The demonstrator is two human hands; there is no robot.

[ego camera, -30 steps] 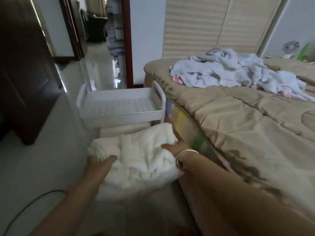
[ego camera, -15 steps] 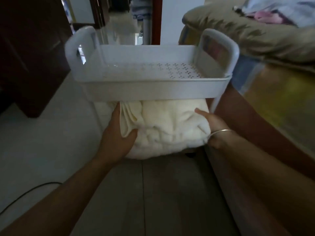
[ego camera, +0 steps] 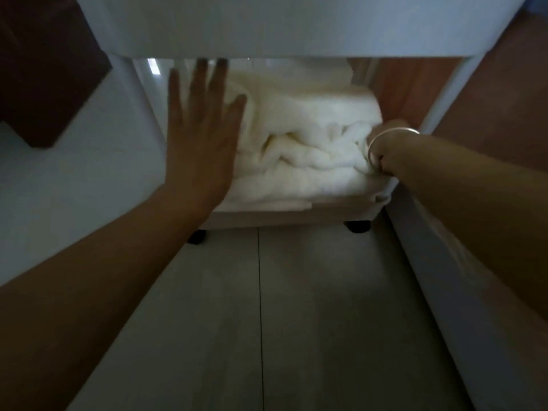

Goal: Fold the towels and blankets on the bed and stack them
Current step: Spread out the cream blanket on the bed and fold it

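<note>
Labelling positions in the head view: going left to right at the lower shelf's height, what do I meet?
Dark brown wooden cabinet, flat left hand, folded cream-white fluffy blanket, silver metal wrist bangle, reddish-brown wooden panel.

Dim light, grey tiled floor [ego camera: 296,321], dark wooden cabinet [ego camera: 44,69] at left, white cart [ego camera: 267,25], reddish wood panel [ego camera: 489,84] right

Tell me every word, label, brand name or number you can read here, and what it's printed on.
No text can be read in this view.
The folded cream blanket, the white cart holding it, the silver bangle and the tiled floor all show plain surfaces, with no label, brand or number visible.
The picture is dim and somewhat blurred, so any tiny mark would not show.
</note>
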